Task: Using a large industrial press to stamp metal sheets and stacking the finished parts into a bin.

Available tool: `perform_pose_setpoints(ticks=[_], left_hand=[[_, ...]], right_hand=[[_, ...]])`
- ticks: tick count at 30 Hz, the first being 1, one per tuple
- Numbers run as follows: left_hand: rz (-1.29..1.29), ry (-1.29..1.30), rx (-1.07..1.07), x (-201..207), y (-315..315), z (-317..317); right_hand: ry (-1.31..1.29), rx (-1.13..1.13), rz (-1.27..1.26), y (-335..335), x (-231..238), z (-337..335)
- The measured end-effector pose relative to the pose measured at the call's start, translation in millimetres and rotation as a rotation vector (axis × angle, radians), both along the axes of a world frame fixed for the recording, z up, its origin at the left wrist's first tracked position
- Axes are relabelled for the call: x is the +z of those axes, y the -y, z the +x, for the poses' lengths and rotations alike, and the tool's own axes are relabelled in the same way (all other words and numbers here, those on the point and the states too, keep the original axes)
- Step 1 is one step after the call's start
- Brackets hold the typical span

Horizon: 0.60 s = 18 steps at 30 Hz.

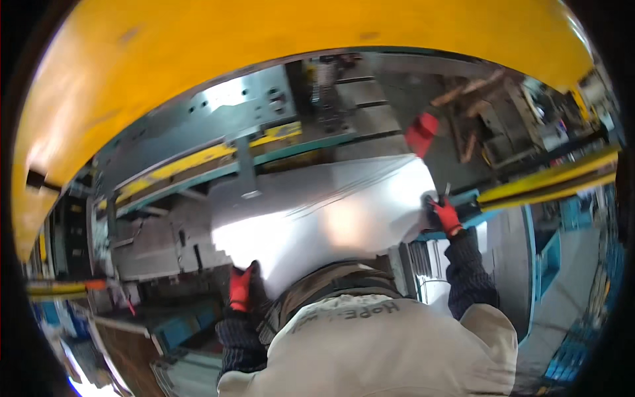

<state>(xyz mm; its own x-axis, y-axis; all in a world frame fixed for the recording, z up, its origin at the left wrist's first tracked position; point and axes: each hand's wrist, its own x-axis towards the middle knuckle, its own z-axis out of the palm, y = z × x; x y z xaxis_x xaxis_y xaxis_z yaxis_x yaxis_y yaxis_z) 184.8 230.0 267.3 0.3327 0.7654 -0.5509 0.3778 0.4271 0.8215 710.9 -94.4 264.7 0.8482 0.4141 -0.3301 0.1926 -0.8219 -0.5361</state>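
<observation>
Shiny metal sheet (pixel 344 212) before me | my right hand (pixel 448 215): fingers gripping its right edge | my left hand (pixel 240 288): at its near-left edge, grip I can't tell (blurred)

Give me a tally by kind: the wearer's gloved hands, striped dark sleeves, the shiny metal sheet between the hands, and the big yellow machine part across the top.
Gloved hands: 2
Striped dark sleeves: 2
Shiny metal sheet: 1
Big yellow machine part: 1
Total: 6

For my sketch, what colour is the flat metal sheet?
The sheet is shiny silver, best in head view.
</observation>
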Motion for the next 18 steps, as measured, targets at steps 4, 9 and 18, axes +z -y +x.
perform_pose_setpoints(ticks=[4, 9, 18], left_hand=[[0.128, -0.110, -0.079, -66.7, -34.5, -36.5], [0.064, -0.102, -0.141, -24.6, -31.2, -5.1], [0.168, -0.270, -0.140, -76.2, -44.1, -51.7]], right_hand=[[-0.014, -0.080, 0.180, 16.3, 12.1, -34.3], [-0.113, -0.152, 0.002, 28.5, 23.2, -45.4], [0.094, 0.134, -0.135, -4.7, 18.6, -21.4]])
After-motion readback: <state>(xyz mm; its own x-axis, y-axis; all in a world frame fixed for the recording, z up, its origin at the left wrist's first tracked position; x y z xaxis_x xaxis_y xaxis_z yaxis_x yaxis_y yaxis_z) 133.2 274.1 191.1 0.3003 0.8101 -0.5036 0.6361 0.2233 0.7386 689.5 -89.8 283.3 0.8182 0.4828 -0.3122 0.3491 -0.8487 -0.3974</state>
